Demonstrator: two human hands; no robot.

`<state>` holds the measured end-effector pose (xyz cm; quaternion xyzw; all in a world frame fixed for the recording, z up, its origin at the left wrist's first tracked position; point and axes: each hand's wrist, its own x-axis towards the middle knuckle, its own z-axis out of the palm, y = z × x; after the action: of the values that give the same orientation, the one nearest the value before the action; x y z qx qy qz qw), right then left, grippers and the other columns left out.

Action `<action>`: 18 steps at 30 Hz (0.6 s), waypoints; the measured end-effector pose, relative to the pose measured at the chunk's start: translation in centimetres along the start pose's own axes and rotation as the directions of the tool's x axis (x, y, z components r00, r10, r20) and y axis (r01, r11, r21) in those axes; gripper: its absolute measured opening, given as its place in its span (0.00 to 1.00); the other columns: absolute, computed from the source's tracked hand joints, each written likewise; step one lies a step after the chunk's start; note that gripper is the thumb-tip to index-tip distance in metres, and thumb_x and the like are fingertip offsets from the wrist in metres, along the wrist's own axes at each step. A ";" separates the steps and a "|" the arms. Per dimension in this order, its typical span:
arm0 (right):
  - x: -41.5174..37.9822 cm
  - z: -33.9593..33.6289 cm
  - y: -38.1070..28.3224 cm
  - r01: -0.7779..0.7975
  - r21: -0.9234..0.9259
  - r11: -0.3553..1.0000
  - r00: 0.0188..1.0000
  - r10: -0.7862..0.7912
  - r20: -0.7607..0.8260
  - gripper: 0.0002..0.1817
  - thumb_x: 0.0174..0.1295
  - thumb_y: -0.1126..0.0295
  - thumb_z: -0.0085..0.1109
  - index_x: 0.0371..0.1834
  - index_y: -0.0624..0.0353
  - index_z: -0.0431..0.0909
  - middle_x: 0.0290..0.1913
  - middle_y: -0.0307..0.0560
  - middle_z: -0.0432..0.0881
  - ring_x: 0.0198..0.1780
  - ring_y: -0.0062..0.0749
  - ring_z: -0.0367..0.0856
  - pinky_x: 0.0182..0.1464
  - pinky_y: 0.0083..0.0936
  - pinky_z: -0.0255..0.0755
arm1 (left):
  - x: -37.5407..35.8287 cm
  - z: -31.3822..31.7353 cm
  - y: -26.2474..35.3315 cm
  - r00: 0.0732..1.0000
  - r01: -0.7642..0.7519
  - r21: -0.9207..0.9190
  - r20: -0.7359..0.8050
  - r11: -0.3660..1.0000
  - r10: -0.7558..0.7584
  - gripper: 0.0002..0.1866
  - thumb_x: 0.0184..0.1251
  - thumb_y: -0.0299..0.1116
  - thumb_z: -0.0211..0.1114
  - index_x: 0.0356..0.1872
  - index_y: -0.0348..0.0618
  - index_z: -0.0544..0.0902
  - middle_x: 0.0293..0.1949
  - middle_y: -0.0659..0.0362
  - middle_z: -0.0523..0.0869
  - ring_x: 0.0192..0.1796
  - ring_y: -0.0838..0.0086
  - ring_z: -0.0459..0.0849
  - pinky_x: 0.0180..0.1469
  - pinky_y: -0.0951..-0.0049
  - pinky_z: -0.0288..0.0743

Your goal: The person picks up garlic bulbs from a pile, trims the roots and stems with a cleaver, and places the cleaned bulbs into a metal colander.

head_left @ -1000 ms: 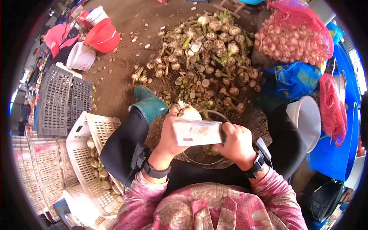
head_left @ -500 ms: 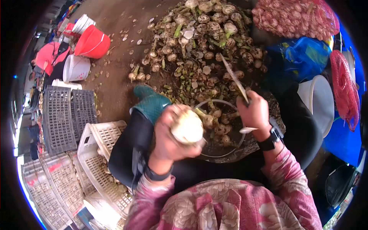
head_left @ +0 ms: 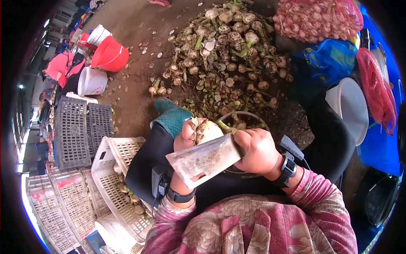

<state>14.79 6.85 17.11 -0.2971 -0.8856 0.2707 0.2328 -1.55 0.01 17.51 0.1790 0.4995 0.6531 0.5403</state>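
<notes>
Head view showed the person seated low, knees apart, working over a round basin (head_left: 256, 117) set on the ground between the legs. The left hand (head_left: 186, 134) was closed around a pale, rounded bulb (head_left: 206, 130), fingers wrapped about its underside and holding it just above the near rim of the basin. The right hand (head_left: 257, 149) was clenched tight on the handle of a broad cleaver (head_left: 204, 160), whose flat blade lay across the front of the left wrist, edge toward the bulb and touching or nearly touching its base; contact could not be confirmed. The step in hand was judged to be trimming: the blade was set to pare the root end or outer skin from the bulb. The next move appeared to call for a short, controlled cut away from the left fingers, with the bulb turned in the grip to present the untrimmed side. A large heap of untrimmed bulbs (head_left: 228, 59) with green stalks lay on the ground beyond the basin. A white slatted crate (head_left: 111, 178) holding several bulbs stood beside the left knee.
</notes>
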 end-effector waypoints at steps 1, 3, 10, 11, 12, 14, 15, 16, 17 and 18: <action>-0.1 0.4 0.4 -0.033 0.026 0.999 0.999 0.033 -0.017 0.16 0.34 0.62 0.64 0.25 0.56 0.72 0.19 0.49 0.75 0.23 0.45 0.76 0.27 0.36 0.71 | -0.3 0.4 0.4 0.991 0.133 -0.336 0.032 0.932 -0.130 0.15 0.60 0.40 0.53 0.42 0.38 0.71 0.37 0.57 0.79 0.39 0.71 0.80 0.44 0.71 0.74; -0.6 1.8 2.1 -0.099 0.079 0.992 0.993 0.103 -0.049 0.14 0.36 0.63 0.63 0.25 0.57 0.73 0.20 0.51 0.76 0.24 0.47 0.77 0.29 0.37 0.72 | -1.0 0.9 0.8 0.909 -0.406 0.508 0.138 0.760 0.394 0.25 0.43 0.40 0.68 0.40 0.39 0.70 0.37 0.55 0.78 0.38 0.70 0.79 0.44 0.70 0.74; 0.4 0.3 1.2 -0.301 0.090 0.949 0.918 0.314 -0.244 0.10 0.45 0.65 0.59 0.22 0.61 0.73 0.21 0.57 0.76 0.27 0.51 0.77 0.31 0.38 0.72 | -0.6 0.1 2.7 0.661 -0.703 0.678 0.513 0.212 0.548 0.39 0.30 0.35 0.76 0.49 0.36 0.67 0.41 0.54 0.77 0.46 0.67 0.74 0.50 0.66 0.66; 1.3 -0.1 1.0 -0.331 0.126 0.935 0.909 0.352 -0.223 0.11 0.45 0.65 0.59 0.22 0.62 0.73 0.20 0.57 0.76 0.26 0.51 0.77 0.30 0.38 0.72 | -0.6 0.7 2.2 0.669 -0.709 0.605 0.415 0.362 0.617 0.37 0.33 0.28 0.73 0.51 0.39 0.67 0.41 0.57 0.76 0.44 0.69 0.74 0.53 0.69 0.65; 1.5 -0.3 0.8 -0.368 0.162 0.916 0.900 0.395 -0.186 0.11 0.46 0.65 0.59 0.22 0.63 0.73 0.20 0.58 0.75 0.26 0.51 0.77 0.30 0.38 0.72 | -0.7 1.2 2.1 0.721 -0.675 0.527 0.326 0.515 0.611 0.36 0.34 0.26 0.72 0.51 0.39 0.66 0.41 0.58 0.75 0.44 0.70 0.74 0.53 0.70 0.65; 2.1 -0.9 1.9 -0.428 0.292 0.855 0.850 0.491 -0.192 0.11 0.47 0.65 0.58 0.22 0.63 0.74 0.19 0.58 0.75 0.25 0.51 0.77 0.28 0.36 0.71 | -0.9 2.3 2.5 0.818 -0.572 0.300 0.145 0.763 0.556 0.34 0.37 0.23 0.69 0.51 0.40 0.66 0.41 0.60 0.73 0.43 0.73 0.73 0.52 0.74 0.65; 2.2 -1.6 1.6 -0.379 0.316 0.870 0.859 0.458 -0.228 0.11 0.49 0.65 0.56 0.24 0.63 0.75 0.20 0.58 0.75 0.25 0.51 0.77 0.27 0.35 0.71 | -0.7 2.0 2.3 0.803 -0.594 0.091 0.133 0.799 0.582 0.30 0.42 0.20 0.65 0.50 0.41 0.66 0.41 0.61 0.70 0.40 0.77 0.73 0.45 0.79 0.68; 2.0 -2.4 1.1 -0.413 0.353 0.840 0.870 0.478 -0.122 0.09 0.48 0.67 0.57 0.23 0.63 0.74 0.20 0.57 0.75 0.25 0.50 0.77 0.26 0.34 0.71 | -1.3 2.0 2.7 0.888 -0.459 0.045 0.036 0.887 0.458 0.25 0.46 0.20 0.63 0.48 0.42 0.66 0.40 0.61 0.71 0.38 0.80 0.73 0.38 0.83 0.70; 2.4 -2.9 0.2 -0.296 0.364 0.883 0.912 0.375 -0.167 0.09 0.47 0.67 0.57 0.22 0.62 0.74 0.20 0.57 0.75 0.25 0.50 0.77 0.26 0.34 0.71 | -1.4 1.7 2.5 0.885 -0.465 0.109 0.043 0.878 0.464 0.23 0.47 0.19 0.62 0.48 0.42 0.67 0.40 0.61 0.72 0.37 0.80 0.73 0.36 0.83 0.70; 2.6 -3.4 -0.5 -0.178 0.369 0.912 0.938 0.271 -0.216 0.08 0.46 0.68 0.57 0.22 0.62 0.74 0.20 0.57 0.75 0.25 0.50 0.77 0.26 0.34 0.71 | -1.4 1.5 2.3 0.883 -0.468 0.171 0.056 0.867 0.465 0.22 0.49 0.19 0.61 0.47 0.42 0.67 0.40 0.61 0.73 0.36 0.81 0.73 0.35 0.83 0.70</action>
<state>14.62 9.35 20.59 -0.3857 -0.7454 0.4045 0.3634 -1.12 -0.36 20.54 0.3464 0.4946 0.7153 0.3517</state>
